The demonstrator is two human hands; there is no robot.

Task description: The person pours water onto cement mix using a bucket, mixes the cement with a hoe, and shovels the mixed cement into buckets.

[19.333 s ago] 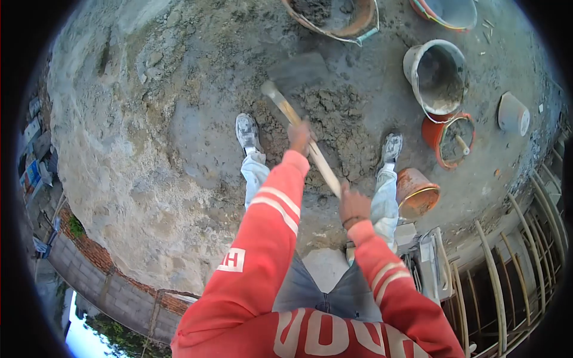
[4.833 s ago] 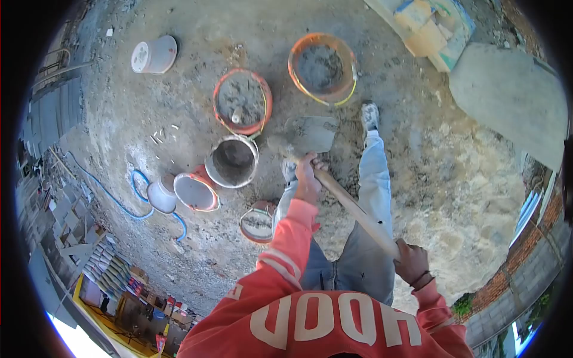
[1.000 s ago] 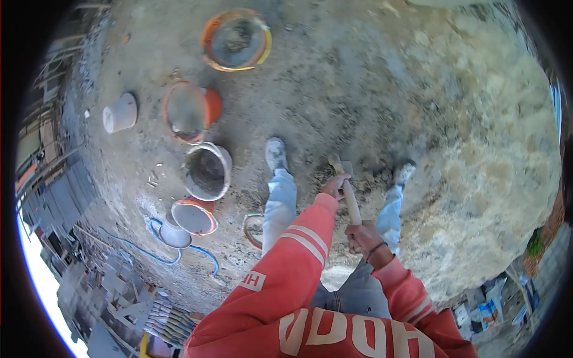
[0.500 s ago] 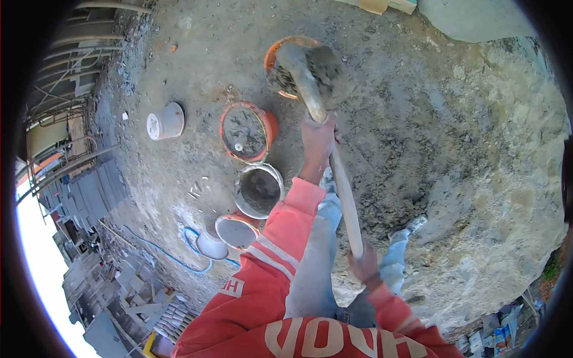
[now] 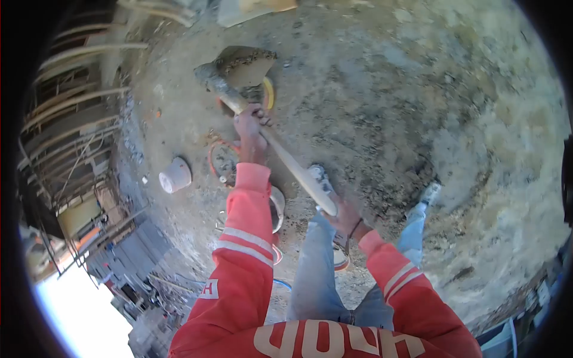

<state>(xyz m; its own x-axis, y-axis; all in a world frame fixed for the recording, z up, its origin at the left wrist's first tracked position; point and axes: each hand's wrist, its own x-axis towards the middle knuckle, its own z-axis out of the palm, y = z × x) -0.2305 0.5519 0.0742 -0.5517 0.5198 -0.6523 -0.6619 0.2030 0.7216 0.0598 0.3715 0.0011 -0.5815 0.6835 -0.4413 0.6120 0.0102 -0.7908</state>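
Note:
My left hand [image 5: 253,124] is wrapped round the wooden handle [image 5: 295,170] of a hoe, close to the head. My right hand [image 5: 344,215] closes on the handle's lower end. The hoe blade [image 5: 249,67], smeared with wet grey mortar, is above a bucket [image 5: 270,94] whose red and yellow rim shows partly behind the blade and handle. An orange-rimmed bucket [image 5: 213,156] with grey material in it is left of my left wrist, half covered by my forearm. A grey bucket [image 5: 278,209] shows beside my left sleeve, mostly hidden.
A white bucket [image 5: 175,175] lies on its side at the left. Loose wet mortar [image 5: 394,197] spreads over the ground around my feet. Poles [image 5: 89,53] and stacked boards [image 5: 140,247] line the left side. A blue hose [image 5: 282,284] passes behind my sleeve.
The hoe head has turned and moved left in the view, and its blade carries less mortar. Both hands keep hold of the handle; my right hand has come up and left.

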